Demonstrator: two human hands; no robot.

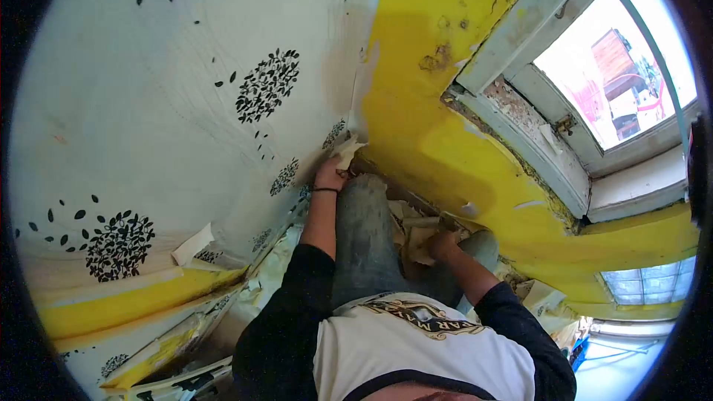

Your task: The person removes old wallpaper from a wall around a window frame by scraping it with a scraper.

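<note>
Two hands in view, both the wearer's. Left hand (330,175), one black band (324,190) at the wrist: fingers pinched on one torn paper piece (347,153), in the corner where the white wall (186,104) met the yellow wall (405,96). Right hand (443,243): low, between the two knees, fingers curled at the loose brown paper (418,243); couldn't tell whether it gripped anything. Two legs in worn grey trousers (362,230), left one raised between the hands. White wall carried at least five black leaf clusters (269,85) and one curled flap (194,245), lower left. Yellow wall: at least two brown stains (437,58), one window (609,59) upper right, one glass-block panel (650,282) lower right. Paper scraps (541,295) lay on both sides of the wearer, overlapping too much to count.
</note>
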